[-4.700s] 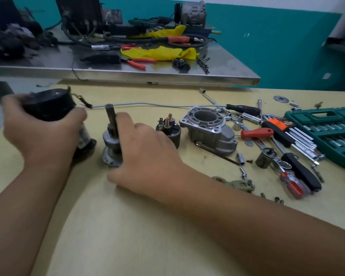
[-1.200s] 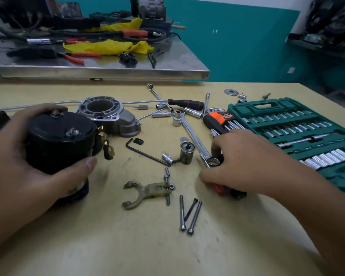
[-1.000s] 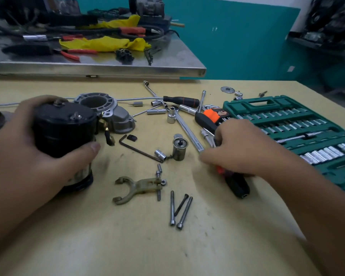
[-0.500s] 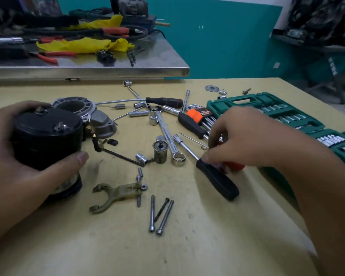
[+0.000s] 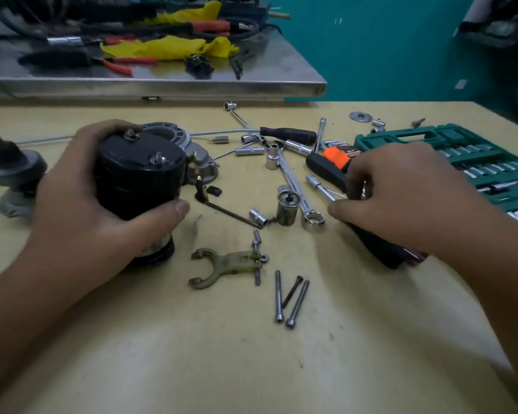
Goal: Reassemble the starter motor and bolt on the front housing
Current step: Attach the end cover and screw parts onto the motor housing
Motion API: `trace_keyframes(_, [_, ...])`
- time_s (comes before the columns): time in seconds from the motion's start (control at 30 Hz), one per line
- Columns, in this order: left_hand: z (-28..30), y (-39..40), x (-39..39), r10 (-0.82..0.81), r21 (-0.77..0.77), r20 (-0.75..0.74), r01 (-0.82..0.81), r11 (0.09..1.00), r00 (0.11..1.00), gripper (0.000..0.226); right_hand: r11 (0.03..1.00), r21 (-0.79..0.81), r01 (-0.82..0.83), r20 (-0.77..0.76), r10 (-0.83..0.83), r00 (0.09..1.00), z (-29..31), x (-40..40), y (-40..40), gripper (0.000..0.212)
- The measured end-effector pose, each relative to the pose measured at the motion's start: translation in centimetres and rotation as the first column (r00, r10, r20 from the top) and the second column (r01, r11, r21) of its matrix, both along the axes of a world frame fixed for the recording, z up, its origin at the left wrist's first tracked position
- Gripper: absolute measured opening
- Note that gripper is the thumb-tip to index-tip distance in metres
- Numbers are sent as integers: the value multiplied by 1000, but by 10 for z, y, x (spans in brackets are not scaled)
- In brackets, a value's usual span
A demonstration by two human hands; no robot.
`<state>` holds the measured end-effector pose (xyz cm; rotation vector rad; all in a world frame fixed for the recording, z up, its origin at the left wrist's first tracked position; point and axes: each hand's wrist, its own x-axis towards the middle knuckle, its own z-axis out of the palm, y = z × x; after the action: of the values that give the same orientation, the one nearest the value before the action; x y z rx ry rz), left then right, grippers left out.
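Right hand point(image 5: 407, 195) grip hidden

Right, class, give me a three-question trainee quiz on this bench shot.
1. True or false: the left hand grips the black motor body.
2. How many long bolts lie side by side below the shift fork? A) one B) three C) six
3. Fill in: the front housing sits ____ the motor body, not yet fitted.

Key: 1 true; 2 B; 3 behind. The right hand reaches among the screwdrivers.
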<state>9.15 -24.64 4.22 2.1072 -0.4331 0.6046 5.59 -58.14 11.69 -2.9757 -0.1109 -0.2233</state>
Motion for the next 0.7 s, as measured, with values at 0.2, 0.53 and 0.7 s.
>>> trace_keyframes(0.2, [15, -11, -20, -90, -41, 18, 90, 995, 996, 81, 854, 182, -487, -145, 513, 846, -31, -14, 51, 40])
trace_keyframes(0.53, [17, -12, -23, -140, -78, 39, 143, 987, 989, 71, 862, 264, -432, -2, 448, 894, -16, -7, 26, 32])
trace_keyframes(0.7, [19, -13, -28, -139, -52, 34, 141, 989, 990, 75, 932, 133, -336, -231, 359, 904, -9, 0, 3, 35])
